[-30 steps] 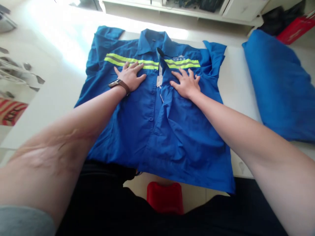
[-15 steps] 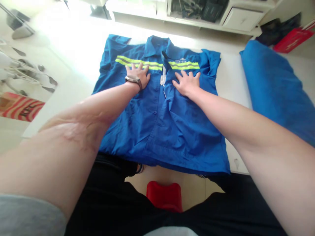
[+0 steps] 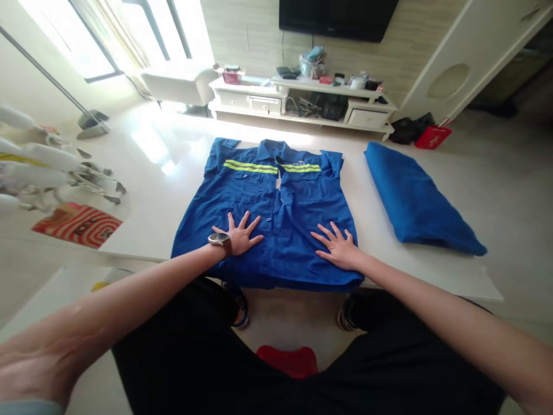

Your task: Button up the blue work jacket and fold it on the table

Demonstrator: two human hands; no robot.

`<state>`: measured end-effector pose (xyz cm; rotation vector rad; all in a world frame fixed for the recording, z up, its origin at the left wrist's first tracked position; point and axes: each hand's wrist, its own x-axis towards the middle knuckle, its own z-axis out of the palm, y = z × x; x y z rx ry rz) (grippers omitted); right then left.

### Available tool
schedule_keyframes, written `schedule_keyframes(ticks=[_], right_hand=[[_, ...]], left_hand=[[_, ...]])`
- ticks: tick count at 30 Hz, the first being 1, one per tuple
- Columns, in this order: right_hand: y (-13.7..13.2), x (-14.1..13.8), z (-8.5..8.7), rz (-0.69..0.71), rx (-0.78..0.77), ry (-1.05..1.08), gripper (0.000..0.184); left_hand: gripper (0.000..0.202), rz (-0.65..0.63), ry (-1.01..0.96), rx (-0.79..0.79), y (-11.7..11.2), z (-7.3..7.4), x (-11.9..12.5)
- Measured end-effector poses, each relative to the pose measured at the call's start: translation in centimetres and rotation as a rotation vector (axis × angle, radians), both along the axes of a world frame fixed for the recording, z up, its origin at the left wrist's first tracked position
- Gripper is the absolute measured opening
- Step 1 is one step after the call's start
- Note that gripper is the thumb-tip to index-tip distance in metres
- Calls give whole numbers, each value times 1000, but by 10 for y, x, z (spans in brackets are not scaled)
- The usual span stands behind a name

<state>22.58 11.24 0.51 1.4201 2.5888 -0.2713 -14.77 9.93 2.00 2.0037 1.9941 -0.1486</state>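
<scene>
A blue work shirt (image 3: pixel 276 207) with yellow reflective stripes lies front-up and spread flat on a white table (image 3: pixel 389 253), collar at the far side. My left hand (image 3: pixel 239 233), with a watch on its wrist, rests flat on the shirt's lower left part, fingers spread. Flat on the lower right part, near the hem, lies my right hand (image 3: pixel 339 246), also with spread fingers. Neither hand holds anything.
A folded blue garment (image 3: pixel 415 199) lies on the table to the right of the shirt. A red stool (image 3: pixel 287 360) stands on the floor between my legs. Behind the table is a white TV cabinet (image 3: pixel 302 101); a striped mat (image 3: pixel 75 223) lies on the floor at left.
Both hands have slid from the shirt's chest, near the stripes, down toward the hem. The view has pulled back and tilted up, showing more of the room.
</scene>
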Motion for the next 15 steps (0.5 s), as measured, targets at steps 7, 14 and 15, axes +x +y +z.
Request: schedule_keyframes(ticks=[7, 14, 15], right_hand=[[68, -26, 29, -41, 21, -75, 63], [18, -104, 55, 82, 150, 155, 43], [3, -112, 47, 105, 147, 264, 46]], left_hand=[[73, 16, -17, 73, 48, 1, 17], [62, -19, -116, -14, 28, 34, 46], [57, -47, -144, 6, 13, 36, 49]])
